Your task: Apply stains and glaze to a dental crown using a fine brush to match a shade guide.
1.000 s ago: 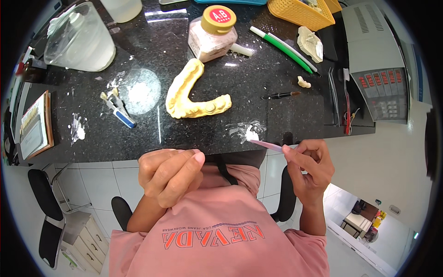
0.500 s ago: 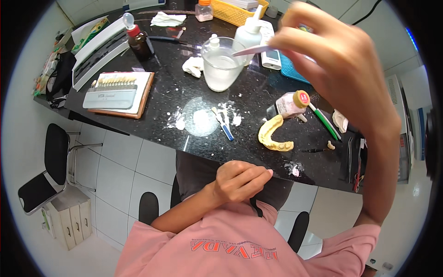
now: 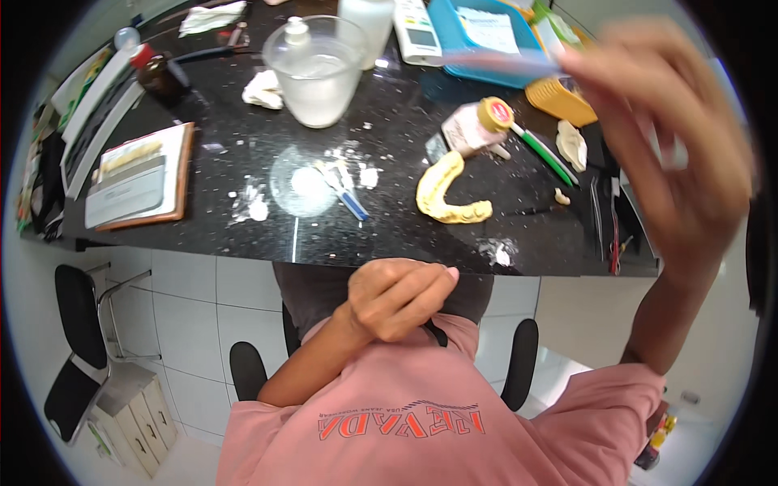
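The left hand (image 3: 401, 298) is low, by the near edge of the table. Its fingers are curled closed, and nothing shows in them; I cannot see inside the fist. To its right and high up is the right hand (image 3: 677, 138), blurry. Its finger and thumb pinch one end of a thin, flat, pale pink stick (image 3: 506, 59). The stick lies sideways, its long way running left to right. Its free end points left, away from the pinching fingers. The right hand has it, and the left hand is well apart from it.

The table (image 3: 389, 239) is black, shiny and speckled. On it, from left to right, are a brown glass bottle with a red collar (image 3: 166, 78), a clear plastic cup with cloudy stuff inside (image 3: 318, 99), a small blue and white tool (image 3: 347, 194), a yellow horseshoe-shaped tooth model (image 3: 432, 194), a clear jar of pink powder with a gold lid (image 3: 463, 130), a patch of white powder (image 3: 501, 256) near the edge, and a green pen (image 3: 547, 160).

In the room, a black chair with metal legs (image 3: 81, 316) and a pale cabinet with drawers (image 3: 142, 423) are at the left, on white floor tiles (image 3: 251, 279).
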Demonstrator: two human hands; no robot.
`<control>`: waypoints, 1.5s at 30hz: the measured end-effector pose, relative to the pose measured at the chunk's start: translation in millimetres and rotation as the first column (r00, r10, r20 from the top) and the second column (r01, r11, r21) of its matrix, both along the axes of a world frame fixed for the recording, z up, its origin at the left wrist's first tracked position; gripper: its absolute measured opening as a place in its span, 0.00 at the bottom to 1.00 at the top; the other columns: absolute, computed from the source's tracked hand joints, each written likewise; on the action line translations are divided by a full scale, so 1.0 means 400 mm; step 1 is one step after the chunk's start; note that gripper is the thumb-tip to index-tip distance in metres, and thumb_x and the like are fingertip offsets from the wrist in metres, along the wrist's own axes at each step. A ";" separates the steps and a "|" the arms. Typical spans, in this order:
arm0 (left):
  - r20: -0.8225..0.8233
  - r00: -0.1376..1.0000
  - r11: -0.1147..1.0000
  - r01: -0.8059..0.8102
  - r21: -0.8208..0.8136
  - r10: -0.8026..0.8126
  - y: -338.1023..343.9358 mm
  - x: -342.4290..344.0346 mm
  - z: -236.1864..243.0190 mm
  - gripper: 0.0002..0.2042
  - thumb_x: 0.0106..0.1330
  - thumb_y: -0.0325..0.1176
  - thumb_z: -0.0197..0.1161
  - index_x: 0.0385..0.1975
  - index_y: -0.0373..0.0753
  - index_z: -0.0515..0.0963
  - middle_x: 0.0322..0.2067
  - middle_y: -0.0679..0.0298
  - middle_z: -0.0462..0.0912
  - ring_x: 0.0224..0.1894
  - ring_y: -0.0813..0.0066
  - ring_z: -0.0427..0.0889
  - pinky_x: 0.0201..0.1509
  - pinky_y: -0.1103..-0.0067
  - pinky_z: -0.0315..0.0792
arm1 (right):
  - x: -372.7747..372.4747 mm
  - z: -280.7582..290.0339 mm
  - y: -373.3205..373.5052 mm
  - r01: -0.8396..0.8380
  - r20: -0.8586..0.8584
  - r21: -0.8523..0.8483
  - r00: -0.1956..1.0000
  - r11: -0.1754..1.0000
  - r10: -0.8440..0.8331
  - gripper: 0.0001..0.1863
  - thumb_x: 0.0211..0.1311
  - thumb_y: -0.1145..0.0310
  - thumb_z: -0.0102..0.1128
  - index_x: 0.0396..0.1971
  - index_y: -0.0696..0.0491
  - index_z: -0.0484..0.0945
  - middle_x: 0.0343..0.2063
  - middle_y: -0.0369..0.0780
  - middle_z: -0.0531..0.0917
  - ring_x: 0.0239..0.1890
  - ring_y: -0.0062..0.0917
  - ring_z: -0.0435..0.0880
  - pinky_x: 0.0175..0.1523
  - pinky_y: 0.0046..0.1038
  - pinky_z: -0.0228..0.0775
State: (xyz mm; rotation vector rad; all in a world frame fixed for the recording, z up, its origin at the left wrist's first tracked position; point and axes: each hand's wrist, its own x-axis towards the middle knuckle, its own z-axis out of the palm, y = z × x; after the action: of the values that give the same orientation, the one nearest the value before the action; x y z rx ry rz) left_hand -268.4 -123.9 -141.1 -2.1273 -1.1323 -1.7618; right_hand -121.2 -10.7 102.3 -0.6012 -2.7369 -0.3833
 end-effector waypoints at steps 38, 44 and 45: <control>-0.079 0.988 0.991 -0.132 0.022 0.134 -0.001 0.028 -0.026 0.15 0.52 0.13 0.58 0.35 0.42 0.81 0.24 0.68 0.79 0.26 0.74 0.73 0.32 0.81 0.69 | 0.310 -0.430 -0.304 0.283 -0.381 -0.706 0.620 0.649 -0.685 0.20 0.48 0.86 0.63 0.42 0.52 0.88 0.29 0.36 0.81 0.19 0.10 0.69 0.21 0.16 0.51; -0.057 0.989 0.989 -0.134 0.067 0.137 0.003 0.026 -0.028 0.13 0.49 0.20 0.64 0.35 0.41 0.83 0.25 0.71 0.82 0.26 0.79 0.72 0.28 0.85 0.68 | 0.311 -0.423 -0.310 0.318 -0.392 -0.654 0.633 0.686 -0.668 0.22 0.45 0.87 0.65 0.41 0.51 0.88 0.30 0.36 0.80 0.18 0.10 0.66 0.21 0.17 0.51; -0.064 0.989 0.991 -0.129 0.044 0.132 -0.001 0.027 -0.026 0.14 0.51 0.17 0.61 0.35 0.42 0.82 0.25 0.70 0.81 0.27 0.76 0.72 0.29 0.83 0.69 | 0.312 -0.422 -0.314 0.323 -0.419 -0.628 0.626 0.708 -0.657 0.22 0.44 0.87 0.66 0.41 0.51 0.89 0.31 0.36 0.80 0.18 0.11 0.66 0.21 0.17 0.51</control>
State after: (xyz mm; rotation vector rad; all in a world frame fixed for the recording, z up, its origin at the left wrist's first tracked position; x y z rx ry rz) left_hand -257.6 -124.2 -151.6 -2.0236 -1.1805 -1.6307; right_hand 3.5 -136.3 -66.5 -1.3854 -1.9387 0.3956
